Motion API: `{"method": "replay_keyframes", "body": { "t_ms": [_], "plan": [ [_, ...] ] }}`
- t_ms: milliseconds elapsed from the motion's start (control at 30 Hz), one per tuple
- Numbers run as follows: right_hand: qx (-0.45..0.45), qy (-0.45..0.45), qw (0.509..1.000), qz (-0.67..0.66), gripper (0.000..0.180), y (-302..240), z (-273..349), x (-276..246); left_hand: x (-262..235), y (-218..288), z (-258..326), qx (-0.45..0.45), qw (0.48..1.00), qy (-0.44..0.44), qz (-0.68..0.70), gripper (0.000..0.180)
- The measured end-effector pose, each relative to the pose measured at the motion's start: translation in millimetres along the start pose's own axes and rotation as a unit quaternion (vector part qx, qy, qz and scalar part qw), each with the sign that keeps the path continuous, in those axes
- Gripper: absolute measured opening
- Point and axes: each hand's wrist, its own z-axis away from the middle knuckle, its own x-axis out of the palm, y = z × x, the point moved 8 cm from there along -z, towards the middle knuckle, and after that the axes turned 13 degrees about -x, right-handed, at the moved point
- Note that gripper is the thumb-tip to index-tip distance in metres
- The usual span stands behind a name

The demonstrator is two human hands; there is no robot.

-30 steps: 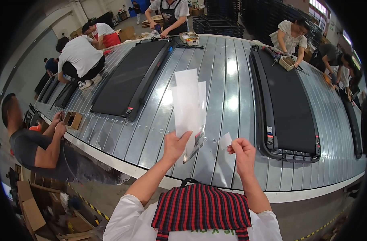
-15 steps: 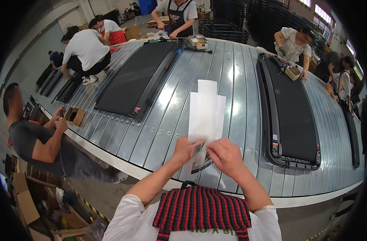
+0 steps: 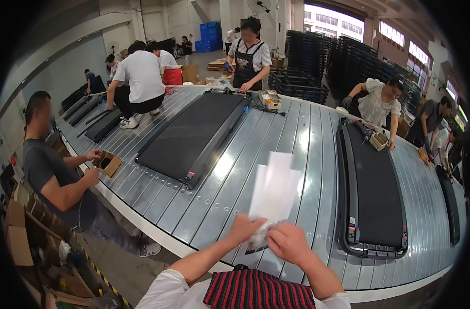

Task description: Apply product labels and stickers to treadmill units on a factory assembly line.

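Note:
A stack of white paper sheets [image 3: 276, 193], a little fanned and blurred, is held up in front of me over the slatted metal table. My left hand [image 3: 244, 229] pinches its lower left side, thumb across the front. At its lower right, my right hand [image 3: 289, 241] is closed with fingertips pressed on the sheets. Dark print shows at the lower end below my hands, partly hidden by them.
Black treadmill bases lie left [image 3: 194, 139] and right [image 3: 376, 190] on the metal slatted surface [image 3: 230, 206]. A person in grey [image 3: 55, 170] stands left by a small cardboard box [image 3: 107, 164]. Other people work along the far and right edges. A parts box [image 3: 270, 99] sits far off.
The view has tilted up, so the sheets and my hands sit lower in it. Both hands keep hold of the sheets. The person in grey has reached a hand to the cardboard box.

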Motion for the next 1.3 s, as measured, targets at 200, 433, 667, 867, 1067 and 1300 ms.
{"method": "replay_keyframes", "body": {
  "t_ms": [200, 433, 667, 867, 1067, 1300],
  "plan": [
    [0.258, 0.246, 0.931, -0.083, 0.026, 66.7, 68.3, -43.2, -24.6, 28.2, 10.2, -0.056, 0.98, -0.06, 0.181, 0.028],
    [0.383, 0.343, 0.721, -0.464, 0.062, 84.5, 90.3, 5.4, -16.0, 22.2, 29.6, -0.103, 0.985, -0.105, 0.091, 0.035],
    [0.368, 0.376, 0.697, -0.487, 0.046, 68.2, 81.5, 20.9, -9.2, -31.7, 54.6, -0.135, 0.979, -0.134, 0.076, 0.039],
    [0.374, 0.348, 0.692, -0.51, 0.047, 56.8, 52.7, 62.4, -48.6, -61.6, 61.3, -0.157, 0.977, -0.11, 0.096, 0.035],
    [0.362, 0.35, 0.694, -0.514, 0.062, 45.8, 1.6, 85.5, -133.3, -102.1, 34.8, -0.072, 0.993, -0.096, 0.021, 0.027],
    [0.334, 0.142, 0.893, -0.266, 0.069, 4.3, -89.5, 100.8, -224.0, -123.2, 20.8, -0.093, 0.984, -0.148, -0.03, 0.026]
  ]
}}
